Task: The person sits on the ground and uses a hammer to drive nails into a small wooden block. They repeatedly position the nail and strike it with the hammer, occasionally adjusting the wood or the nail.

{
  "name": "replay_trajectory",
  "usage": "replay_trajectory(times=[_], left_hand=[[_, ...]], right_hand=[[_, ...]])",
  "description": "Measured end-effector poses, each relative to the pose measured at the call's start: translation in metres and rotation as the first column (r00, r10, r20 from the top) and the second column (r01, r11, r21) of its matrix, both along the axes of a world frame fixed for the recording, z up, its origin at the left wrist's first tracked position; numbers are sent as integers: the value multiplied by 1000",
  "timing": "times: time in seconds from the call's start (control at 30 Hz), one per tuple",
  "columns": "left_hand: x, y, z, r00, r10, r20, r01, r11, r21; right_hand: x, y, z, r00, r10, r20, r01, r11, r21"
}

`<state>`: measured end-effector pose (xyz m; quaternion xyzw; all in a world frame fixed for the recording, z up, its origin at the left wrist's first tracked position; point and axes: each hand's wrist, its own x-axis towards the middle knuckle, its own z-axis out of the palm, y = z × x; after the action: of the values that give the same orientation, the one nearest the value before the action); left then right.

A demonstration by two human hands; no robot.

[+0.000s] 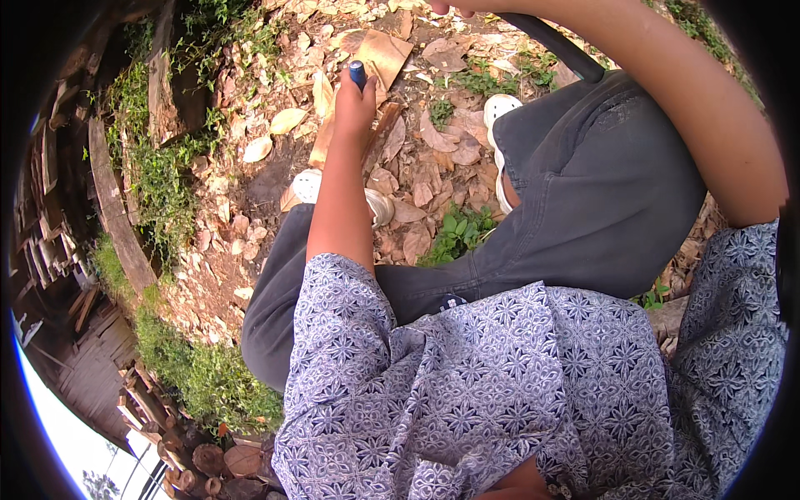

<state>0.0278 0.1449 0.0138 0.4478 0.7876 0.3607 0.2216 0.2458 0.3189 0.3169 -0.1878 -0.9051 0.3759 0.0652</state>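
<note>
My left hand [354, 98] reaches out over the ground and is closed around a small dark blue object [357, 72] that sticks up from the fist. The hand rests against a split piece of pale wood [323, 143] lying among dry leaves. My right arm curves along the right side up to the top edge, where only the fingertips of my right hand [450, 7] show. A dark straight handle [554, 46] runs from under that forearm down to my grey trouser leg [600, 192]. I cannot see whether the right hand grips it.
White sandals [498, 110] are on my feet, one beside the wood [307, 185]. Dry brown leaves [433, 167] and green weeds [457, 233] cover the soil. Curved wooden planks [117, 208] lie at the left, and cut logs [208, 462] are stacked at the lower left.
</note>
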Motion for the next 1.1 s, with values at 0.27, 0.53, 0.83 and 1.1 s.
replay_trajectory(times=[0.27,0.53,0.83,1.1], left_hand=[[-3,-12,1,990,42,135,-55,994,91],[-9,-18,-2,987,45,153,-70,984,163],[-4,-40,-18,976,129,174,-153,979,134],[-14,-45,-2,929,195,314,-272,936,224]], right_hand=[[-63,-65,-113,944,-125,-305,157,984,82],[-85,-78,-107,949,-241,-202,237,970,-46],[-74,-77,-175,988,-157,-5,156,981,113],[-103,-84,-80,895,-249,-370,128,938,-322]])
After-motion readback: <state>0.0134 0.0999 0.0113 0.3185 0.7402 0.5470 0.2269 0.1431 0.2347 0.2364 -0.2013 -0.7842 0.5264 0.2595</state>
